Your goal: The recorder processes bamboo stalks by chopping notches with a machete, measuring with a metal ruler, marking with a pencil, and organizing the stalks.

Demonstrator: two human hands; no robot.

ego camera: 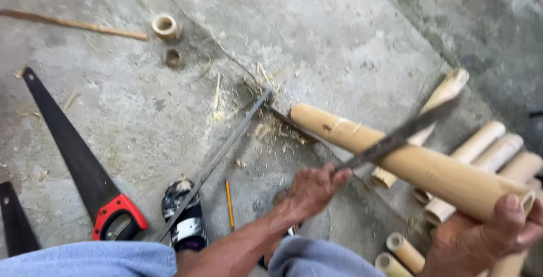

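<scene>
- Head view: the bamboo pole [407, 161] lies slanted, its long axis running from the floor near the picture's middle, where its far end rests among shavings, up to the lower right corner.
- The right hand [486, 234] is clamped around the pole's near, raised end, thumb over the open rim.
- The left hand [311, 189] is closed on the handle of a long blade [396, 138], which crosses the pole's upper side at a shallow angle, its tip pointing up and right; the blade is blurred, so I cannot tell whether the edge touches the bamboo.
- The left hand sits just beside the pole's middle, on its near side; the right hand is at its end.
- On the concrete floor [350, 33] to the left lie a handsaw [85, 169] with a red and black grip and a thin metal rod [220, 155]; a pencil [229, 203] lies near a sandalled foot [184, 215].
- Cut bamboo lengths [486, 147] are stacked behind the pole at the right.
</scene>
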